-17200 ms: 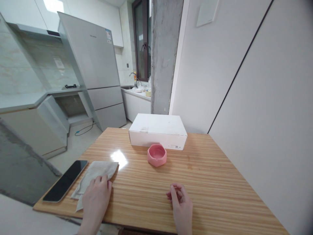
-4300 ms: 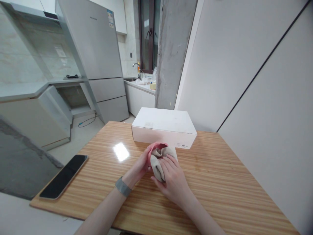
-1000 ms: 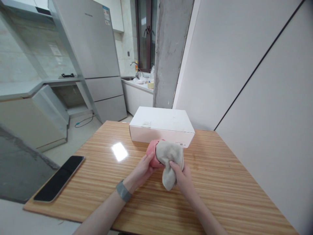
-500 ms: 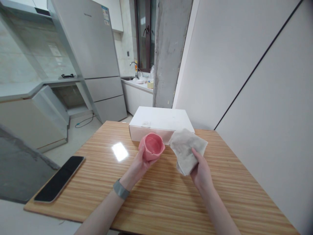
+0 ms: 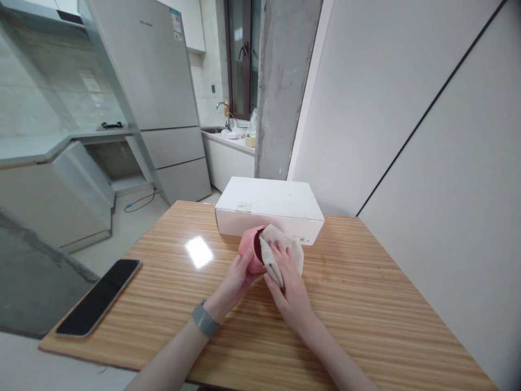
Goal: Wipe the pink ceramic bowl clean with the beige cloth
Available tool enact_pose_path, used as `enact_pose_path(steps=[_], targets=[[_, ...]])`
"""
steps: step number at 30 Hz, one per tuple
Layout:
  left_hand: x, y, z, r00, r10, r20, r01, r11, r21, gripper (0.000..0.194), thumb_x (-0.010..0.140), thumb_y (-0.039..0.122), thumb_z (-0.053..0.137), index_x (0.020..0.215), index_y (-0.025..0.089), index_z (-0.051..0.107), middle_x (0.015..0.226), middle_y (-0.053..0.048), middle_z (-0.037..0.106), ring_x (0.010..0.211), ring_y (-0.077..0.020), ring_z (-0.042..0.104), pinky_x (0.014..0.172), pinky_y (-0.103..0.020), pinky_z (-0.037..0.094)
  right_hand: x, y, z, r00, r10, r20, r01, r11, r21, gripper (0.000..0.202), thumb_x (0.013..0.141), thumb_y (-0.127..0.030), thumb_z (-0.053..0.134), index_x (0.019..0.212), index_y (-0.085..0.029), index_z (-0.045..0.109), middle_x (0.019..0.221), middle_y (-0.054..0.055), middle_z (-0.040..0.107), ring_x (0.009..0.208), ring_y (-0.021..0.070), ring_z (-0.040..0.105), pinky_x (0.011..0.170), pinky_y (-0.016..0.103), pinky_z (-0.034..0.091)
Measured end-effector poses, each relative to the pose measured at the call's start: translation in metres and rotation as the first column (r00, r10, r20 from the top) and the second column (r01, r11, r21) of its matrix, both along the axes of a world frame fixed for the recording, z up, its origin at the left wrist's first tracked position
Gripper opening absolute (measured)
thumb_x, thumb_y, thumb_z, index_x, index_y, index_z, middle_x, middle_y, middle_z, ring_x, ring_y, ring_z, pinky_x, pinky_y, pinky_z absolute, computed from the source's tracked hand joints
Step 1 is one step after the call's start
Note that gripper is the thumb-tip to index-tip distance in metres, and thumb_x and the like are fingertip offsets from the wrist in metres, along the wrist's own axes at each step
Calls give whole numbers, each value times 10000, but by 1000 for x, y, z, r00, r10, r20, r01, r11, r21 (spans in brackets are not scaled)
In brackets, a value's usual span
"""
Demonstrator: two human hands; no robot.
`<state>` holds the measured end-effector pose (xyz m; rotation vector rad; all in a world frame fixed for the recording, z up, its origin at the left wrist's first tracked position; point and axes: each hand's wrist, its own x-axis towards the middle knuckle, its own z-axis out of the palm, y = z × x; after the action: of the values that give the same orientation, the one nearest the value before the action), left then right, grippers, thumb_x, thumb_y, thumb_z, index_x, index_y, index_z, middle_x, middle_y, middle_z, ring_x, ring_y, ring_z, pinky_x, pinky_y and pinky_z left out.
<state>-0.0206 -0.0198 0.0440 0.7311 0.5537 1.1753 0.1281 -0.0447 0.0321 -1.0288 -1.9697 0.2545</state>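
A pink bowl-like cup [image 5: 249, 244] is tipped on its side above the table, its opening facing right. My left hand [image 5: 240, 274] grips it from the left and below. Against the cup's rim, my right hand [image 5: 290, 285] holds a light grey cloth [image 5: 295, 247], with the fingers spread over the fabric. The cloth covers part of the opening, and what lies inside the cup is mostly hidden. Both hands are close together in front of a white box [image 5: 268, 198].
The wood-grain table [image 5: 345, 326] carries a black phone [image 5: 100, 298] at its left edge. A white wall [image 5: 407, 108] borders the right side. Beyond the table stand a grey fridge [image 5: 142, 70] and a sink counter [image 5: 228, 152].
My right hand has moved left with the cloth, bringing it onto the cup's rim. My left hand has turned the cup so its opening faces right.
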Motion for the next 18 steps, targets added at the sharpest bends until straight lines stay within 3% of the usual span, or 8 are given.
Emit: enact_pose_path(steps=[4,10,14,18], targets=[[3,-2,-5,997,29,-68,-25,999,48,502,844,390,637,1291,168,583,1349,-128,584,1286,-279,500,1086,-387,385,-2,0,-1,991,-81,108,69,991,115,591,889,-281,577,1425,-131,378,1426,167,499,1376,303,388,1156,586,261],[1,-1,-8,985,70,-160,-66,997,29,494,810,406,654,1219,129,632,1281,-169,626,1214,-322,558,1012,-428,446,-7,-4,2,984,-77,163,38,972,233,361,900,-155,472,1249,-118,558,1211,159,661,1188,297,566,1093,560,373],[-4,3,-8,971,119,-205,-109,992,61,479,802,401,630,1181,110,655,1224,-155,664,1177,-332,581,983,-425,463,-11,-8,11,985,-40,167,7,981,195,248,903,-147,451,1068,-152,635,982,116,711,975,264,639,1028,514,442],[-10,8,-15,984,68,-167,-73,997,-23,486,805,428,605,1174,116,663,1163,-128,699,1138,-317,607,967,-405,470,-15,-14,20,986,36,164,-64,984,167,219,910,-139,428,986,-162,632,842,82,692,834,223,639,970,463,482]])
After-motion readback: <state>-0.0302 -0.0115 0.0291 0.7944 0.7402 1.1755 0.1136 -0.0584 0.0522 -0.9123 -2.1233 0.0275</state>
